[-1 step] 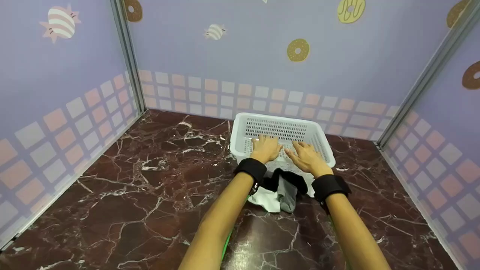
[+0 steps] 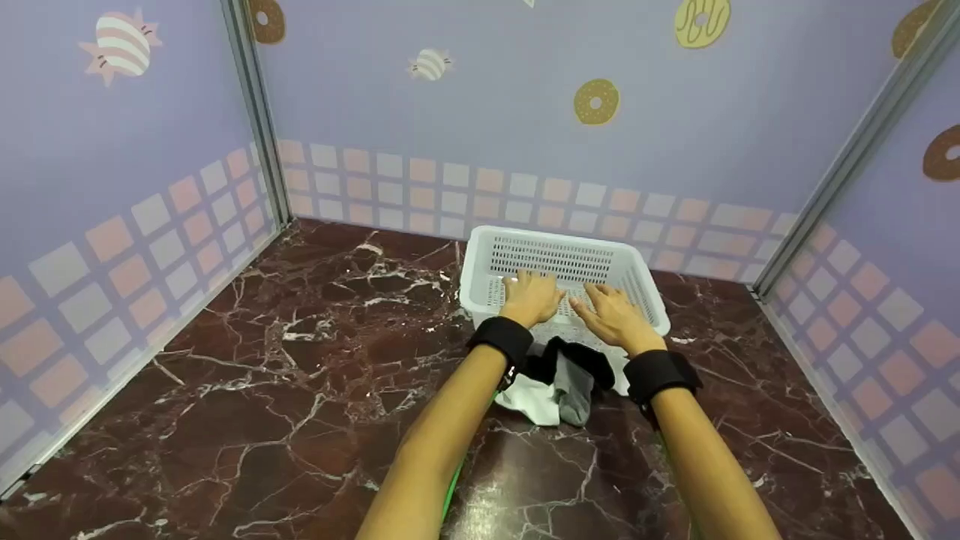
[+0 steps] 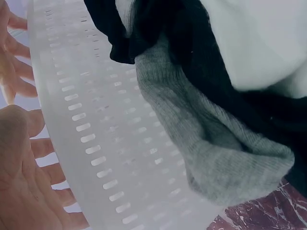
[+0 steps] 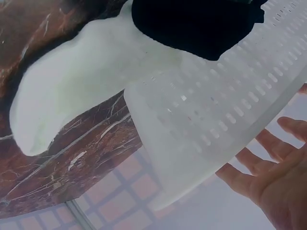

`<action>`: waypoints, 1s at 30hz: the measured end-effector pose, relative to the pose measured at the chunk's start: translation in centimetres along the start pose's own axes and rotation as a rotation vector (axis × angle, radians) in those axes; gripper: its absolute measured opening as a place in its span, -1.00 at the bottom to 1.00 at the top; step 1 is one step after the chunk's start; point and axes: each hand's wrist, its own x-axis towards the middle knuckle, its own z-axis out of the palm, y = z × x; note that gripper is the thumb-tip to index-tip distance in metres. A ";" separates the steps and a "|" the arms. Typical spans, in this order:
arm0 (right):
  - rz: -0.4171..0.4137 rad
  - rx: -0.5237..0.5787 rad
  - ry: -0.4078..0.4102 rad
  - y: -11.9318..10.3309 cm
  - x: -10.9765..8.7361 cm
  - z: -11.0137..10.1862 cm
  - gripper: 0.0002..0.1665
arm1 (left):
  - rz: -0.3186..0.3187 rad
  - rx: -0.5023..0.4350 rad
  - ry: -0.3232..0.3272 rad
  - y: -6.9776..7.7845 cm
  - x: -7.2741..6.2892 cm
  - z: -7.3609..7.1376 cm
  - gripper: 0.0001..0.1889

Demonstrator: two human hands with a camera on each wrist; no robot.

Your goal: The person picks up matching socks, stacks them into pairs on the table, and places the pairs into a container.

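A white perforated plastic basket (image 2: 551,259) stands on the marbled table. Both hands lie over its near rim, palms down with fingers spread. My left hand (image 2: 531,298) is left of the rim's middle and my right hand (image 2: 615,316) is to its right; neither grips anything. In the left wrist view, the left hand's fingertips come against the basket's edge. The right wrist view shows the right hand's extended fingers along the same rim. Below the wrists, against the basket's near side, lie a grey sock (image 2: 574,391), black socks (image 2: 589,361) and white socks (image 2: 531,400), partly overlapping.
Patterned lilac panels (image 2: 420,120) enclose the table at the back and both sides. The basket stands close to the back panel. Dark red marbled tabletop (image 2: 300,420) extends left, right and in front. Black bands (image 2: 504,339) circle both wrists.
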 end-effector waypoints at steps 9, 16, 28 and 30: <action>-0.227 0.019 0.251 -1.5 -2.7 0.3 -0.50 | 0.130 -0.080 0.082 0.1 -1.0 -0.5 -0.52; -0.202 0.006 0.172 -3.5 -6.1 3.4 -0.78 | 0.230 -0.093 0.348 -1.2 -4.0 -0.3 -0.77; -0.003 -0.030 0.096 -2.8 -7.8 6.1 -0.75 | 0.360 -0.406 0.484 -0.2 -7.8 0.6 -0.75; -0.028 -0.017 0.158 -2.8 -8.4 5.7 -0.79 | 0.404 -0.458 0.410 -0.3 -8.2 0.9 -0.72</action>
